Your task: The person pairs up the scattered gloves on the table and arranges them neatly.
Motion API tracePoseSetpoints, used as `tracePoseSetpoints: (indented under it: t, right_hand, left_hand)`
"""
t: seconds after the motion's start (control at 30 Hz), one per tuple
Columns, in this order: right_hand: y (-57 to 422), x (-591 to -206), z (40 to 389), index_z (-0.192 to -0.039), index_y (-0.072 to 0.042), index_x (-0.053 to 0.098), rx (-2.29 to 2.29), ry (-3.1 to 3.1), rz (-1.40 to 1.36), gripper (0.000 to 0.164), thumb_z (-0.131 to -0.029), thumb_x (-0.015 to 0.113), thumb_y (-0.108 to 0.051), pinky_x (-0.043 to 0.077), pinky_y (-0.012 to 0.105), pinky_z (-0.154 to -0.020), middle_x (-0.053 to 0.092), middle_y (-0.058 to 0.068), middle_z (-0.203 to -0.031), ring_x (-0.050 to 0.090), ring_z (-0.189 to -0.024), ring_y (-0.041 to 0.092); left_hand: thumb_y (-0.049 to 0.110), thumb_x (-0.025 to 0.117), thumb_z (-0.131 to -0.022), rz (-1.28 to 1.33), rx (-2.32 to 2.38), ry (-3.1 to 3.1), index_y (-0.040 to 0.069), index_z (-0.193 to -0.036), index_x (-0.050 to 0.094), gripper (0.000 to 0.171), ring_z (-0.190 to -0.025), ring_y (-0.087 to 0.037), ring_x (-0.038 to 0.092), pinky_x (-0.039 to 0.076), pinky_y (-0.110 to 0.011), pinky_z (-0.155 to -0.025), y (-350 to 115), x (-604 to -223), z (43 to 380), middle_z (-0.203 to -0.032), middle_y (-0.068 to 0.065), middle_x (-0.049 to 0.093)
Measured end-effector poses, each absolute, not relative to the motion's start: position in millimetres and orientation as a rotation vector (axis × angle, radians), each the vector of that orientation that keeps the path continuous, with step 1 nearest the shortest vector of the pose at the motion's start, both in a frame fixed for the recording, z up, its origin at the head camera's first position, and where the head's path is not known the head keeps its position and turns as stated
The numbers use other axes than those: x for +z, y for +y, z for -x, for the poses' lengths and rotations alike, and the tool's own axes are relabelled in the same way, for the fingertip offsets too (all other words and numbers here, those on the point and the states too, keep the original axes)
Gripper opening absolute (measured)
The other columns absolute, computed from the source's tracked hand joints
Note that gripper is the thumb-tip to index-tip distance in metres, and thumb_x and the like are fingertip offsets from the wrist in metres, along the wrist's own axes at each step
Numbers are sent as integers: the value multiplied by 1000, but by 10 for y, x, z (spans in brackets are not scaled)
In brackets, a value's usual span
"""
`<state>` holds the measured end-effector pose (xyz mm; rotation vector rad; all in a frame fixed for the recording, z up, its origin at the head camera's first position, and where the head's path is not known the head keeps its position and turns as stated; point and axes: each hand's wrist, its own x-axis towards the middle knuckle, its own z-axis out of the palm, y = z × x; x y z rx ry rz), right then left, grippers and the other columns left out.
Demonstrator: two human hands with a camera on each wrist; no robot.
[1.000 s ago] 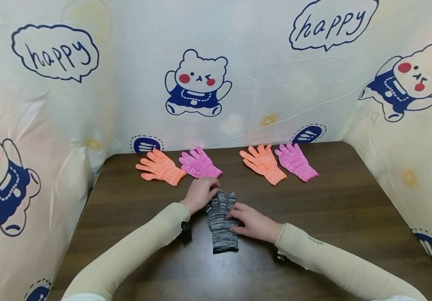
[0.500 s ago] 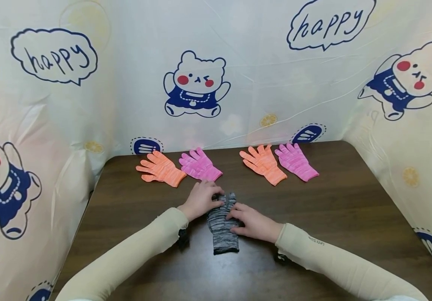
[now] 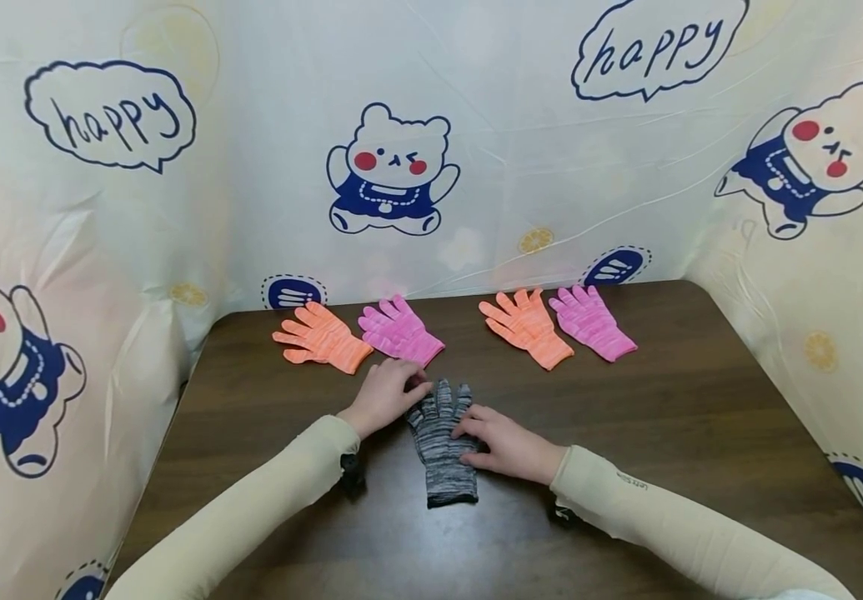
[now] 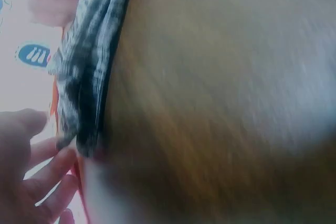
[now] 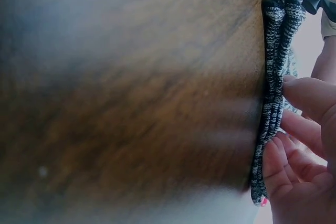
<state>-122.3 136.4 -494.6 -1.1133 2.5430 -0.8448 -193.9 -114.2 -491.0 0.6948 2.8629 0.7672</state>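
A grey-and-black knitted glove lies on the table, its dark cuff towards me and its fingers pointing away. The right wrist view shows folds at the cuff of this glove. My left hand is at the glove's upper left, its fingertips touching the tips of the glove's fingers; in the left wrist view its thumb stands apart from the cloth. Resting along the glove's right edge, my right hand has its thumb and fingers spread on the knit.
Along the table's far edge lie an orange glove and a pink glove at left, another orange glove and pink glove at right. A printed curtain surrounds the table.
My left hand first came down over the grey glove's fingers, then drew back to the left, leaving more of them in sight and spread. My right hand has stayed in place.
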Motion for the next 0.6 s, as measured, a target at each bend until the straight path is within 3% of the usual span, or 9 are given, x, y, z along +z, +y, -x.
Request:
tracePoseSetpoints:
  t: [0.2,0.6]
  right_hand:
    - [1375,-4965,1218,-124,-11,70,-837,2541,1088,29,-98,75,-21,52,28,-88,58,0,-114,56,-98,10]
    - [1383,-5010,1252,-123,-10,70,-856,2540,1170,28,-97,75,-21,54,31,-88,58,1,-113,57,-100,11]
  left_hand:
    - [29,79,-94,-683,767,2775,19,-100,77,12,-92,-17,60,44,-42,-85,-1223,-4922,1964,-89,7,69]
    - [25,81,-92,-701,741,2750,18,-100,74,12,-93,-18,60,43,-41,-83,-1191,-4925,1980,-90,5,68]
